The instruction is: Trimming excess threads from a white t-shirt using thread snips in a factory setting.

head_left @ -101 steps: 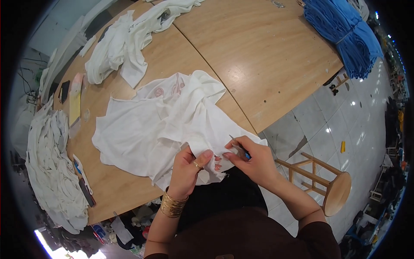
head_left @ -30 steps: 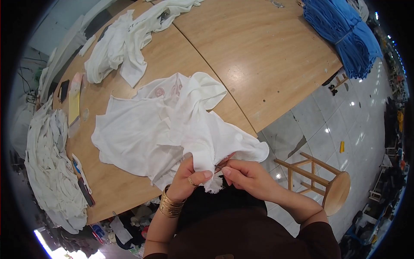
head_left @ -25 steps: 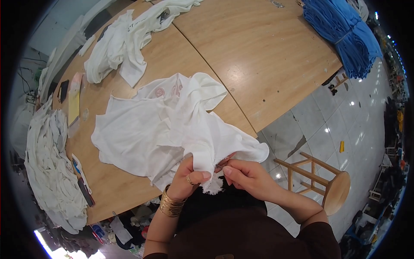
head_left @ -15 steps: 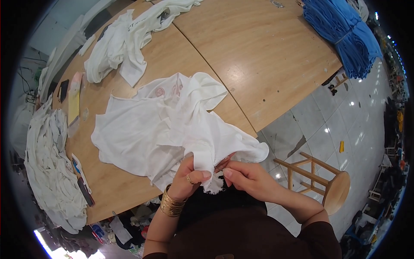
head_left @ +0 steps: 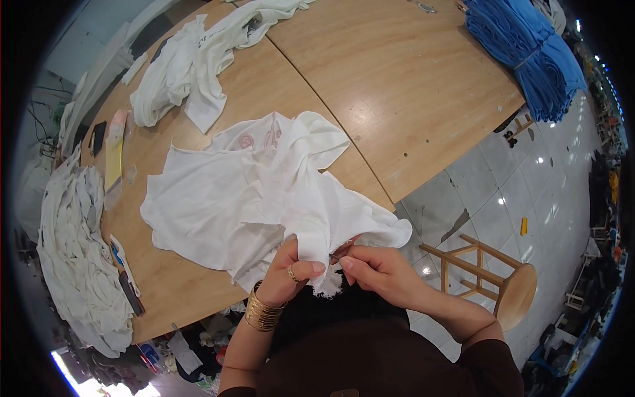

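A white garment [head_left: 211, 198] with a faint pink print on one part lies spread over the near side of the wooden table, its near end drawn up over the edge. My left hand [head_left: 289, 271] is closed on a folded band of it, thumb on top. Close beside, my right hand [head_left: 377, 271] is closed in a pinch at the fabric's edge. A small reddish bit shows behind its fingers, too hidden to name. Below the fingertips hangs a frayed, ragged white edge [head_left: 327, 286].
More white garments [head_left: 178, 79] lie at the back left, and a white fabric pile [head_left: 83, 264] drapes over the table's left side. A tied blue fabric bundle [head_left: 529, 59] sits at the far right. A wooden stool [head_left: 517, 296] stands on the tiled floor, right of the table [head_left: 397, 99].
Almost nothing differs. My right fingers have shifted very slightly at the fabric's edge; the left hand keeps its hold.
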A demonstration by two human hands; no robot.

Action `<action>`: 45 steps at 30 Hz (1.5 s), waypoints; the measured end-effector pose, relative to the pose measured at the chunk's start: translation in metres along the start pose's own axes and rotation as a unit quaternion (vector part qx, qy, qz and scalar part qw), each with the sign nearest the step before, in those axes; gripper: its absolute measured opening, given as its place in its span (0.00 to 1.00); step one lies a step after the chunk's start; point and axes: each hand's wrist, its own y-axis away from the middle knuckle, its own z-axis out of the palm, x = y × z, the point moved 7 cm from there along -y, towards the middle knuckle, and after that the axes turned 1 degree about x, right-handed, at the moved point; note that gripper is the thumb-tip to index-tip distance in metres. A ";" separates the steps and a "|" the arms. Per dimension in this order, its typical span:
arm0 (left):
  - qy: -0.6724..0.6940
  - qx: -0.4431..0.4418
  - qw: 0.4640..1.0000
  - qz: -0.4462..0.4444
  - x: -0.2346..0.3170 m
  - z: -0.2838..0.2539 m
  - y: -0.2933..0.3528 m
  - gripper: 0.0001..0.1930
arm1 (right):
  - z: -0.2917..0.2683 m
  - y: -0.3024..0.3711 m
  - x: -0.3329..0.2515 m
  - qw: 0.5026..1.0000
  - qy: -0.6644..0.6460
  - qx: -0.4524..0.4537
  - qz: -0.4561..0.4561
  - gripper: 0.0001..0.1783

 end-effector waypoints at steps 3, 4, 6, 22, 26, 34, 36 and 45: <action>-0.006 -0.007 1.000 -0.003 0.001 0.001 0.000 0.21 | 0.000 0.000 0.005 1.000 0.000 -0.004 -0.003 0.17; -0.006 -0.007 1.000 -0.003 0.000 0.000 -0.001 0.21 | 0.000 0.000 0.005 1.000 0.000 -0.004 -0.003 0.17; 0.001 -0.010 1.000 0.007 -0.001 0.000 -0.001 0.20 | 0.000 0.000 0.005 1.000 0.005 0.003 -0.003 0.17; 0.024 -0.006 1.000 -0.005 -0.006 -0.002 0.000 0.21 | -0.003 0.000 0.004 0.993 0.070 0.062 -0.070 0.15; 0.046 -0.001 0.999 -0.008 -0.007 0.000 0.000 0.23 | -0.002 0.001 0.005 0.997 0.079 0.018 -0.018 0.12; 0.050 -0.001 0.999 0.001 -0.005 0.005 -0.002 0.23 | -0.003 0.000 0.001 0.995 0.064 0.040 -0.070 0.15; 0.043 0.004 0.999 -0.001 -0.005 0.005 -0.001 0.22 | -0.003 0.001 0.001 0.996 0.061 0.042 -0.049 0.14; 0.061 0.023 0.998 0.005 -0.003 0.008 0.001 0.22 | -0.015 0.003 -0.006 0.987 0.077 0.098 -0.101 0.11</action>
